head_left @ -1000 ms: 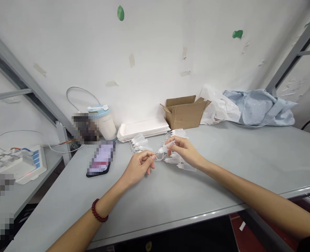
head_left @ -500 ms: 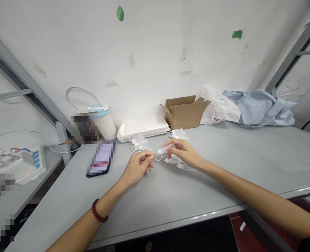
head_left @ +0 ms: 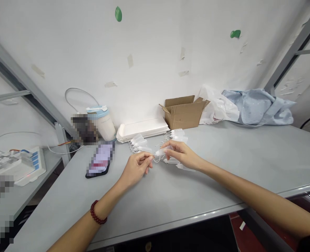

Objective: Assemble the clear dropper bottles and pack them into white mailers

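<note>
Pointing toward the left hand point(head_left: 136, 170), a small translucent white plastic bottle with a tapered nozzle point(head_left: 159, 153) is held above the worktop point(head_left: 144, 210) by the right hand point(head_left: 183, 154). Its body is gripped between the right thumb and the fingers above it and is partly hidden by them, while the nozzle is left exposed beyond the fingertips. The left thumb and forefinger are pinched together just beside the nozzle's end; whatever is held between them is too small to tell. A thin whitish curved strip point(head_left: 157, 161) is seen hanging below the nozzle, between the two hands.

Compared with the earlier frames, the right hand is shifted slightly leftward, and more of the bottle's body is covered by its fingers. The nozzle is brought nearer to the left fingertips, whose pinch is kept almost unchanged.

Similar bottles are grouped behind the left hand point(head_left: 139, 141), and others point(head_left: 185, 168) are partly covered by the right hand. Farther back, a flat white stack point(head_left: 144, 128) is placed beside an open brown cardboard box point(head_left: 185, 114).
</note>
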Tool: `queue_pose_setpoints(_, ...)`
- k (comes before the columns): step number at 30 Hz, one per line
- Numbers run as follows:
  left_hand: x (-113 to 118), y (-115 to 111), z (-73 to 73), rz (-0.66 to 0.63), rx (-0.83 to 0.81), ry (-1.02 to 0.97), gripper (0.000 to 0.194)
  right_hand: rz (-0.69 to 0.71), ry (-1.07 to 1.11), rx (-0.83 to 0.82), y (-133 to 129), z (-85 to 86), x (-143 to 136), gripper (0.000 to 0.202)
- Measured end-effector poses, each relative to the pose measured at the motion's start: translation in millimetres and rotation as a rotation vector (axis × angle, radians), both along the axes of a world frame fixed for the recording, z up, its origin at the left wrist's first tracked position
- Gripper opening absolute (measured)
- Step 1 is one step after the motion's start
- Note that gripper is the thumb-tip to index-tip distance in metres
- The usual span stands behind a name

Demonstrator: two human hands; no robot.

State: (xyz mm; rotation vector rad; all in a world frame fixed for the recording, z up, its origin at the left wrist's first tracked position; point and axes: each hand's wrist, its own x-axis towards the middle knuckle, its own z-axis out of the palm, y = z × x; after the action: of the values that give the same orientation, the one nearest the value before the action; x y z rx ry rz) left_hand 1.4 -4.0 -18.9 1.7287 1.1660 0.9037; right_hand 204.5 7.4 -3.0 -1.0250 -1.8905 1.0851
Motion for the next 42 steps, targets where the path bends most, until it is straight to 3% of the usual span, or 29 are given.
queue_pose_setpoints(12, 1, -5, -1.7, -0.022, -0.01, 0.057, 0.021, 0.086, -0.092, 0.09, -3, -12.8, -3, 0.023)
queue_pose_setpoints(34, 1, -2, 0.0, -0.039, -0.024, 0.039, 0.021, 0.104, -0.126, 0.139, 1, -8.6, 0, 0.024)
queue_pose_setpoints(39, 3, 1, 0.0, -0.057, -0.058, 0.026, 0.035, 0.038, -0.111, 0.157, 8, -3.8, 6, 0.026)
queue_pose_setpoints(42, 3, 2, -2.0, -0.034, -0.05, 0.03, 0.031, 0.045, -0.109, 0.142, 9, -4.3, 6, 0.026)
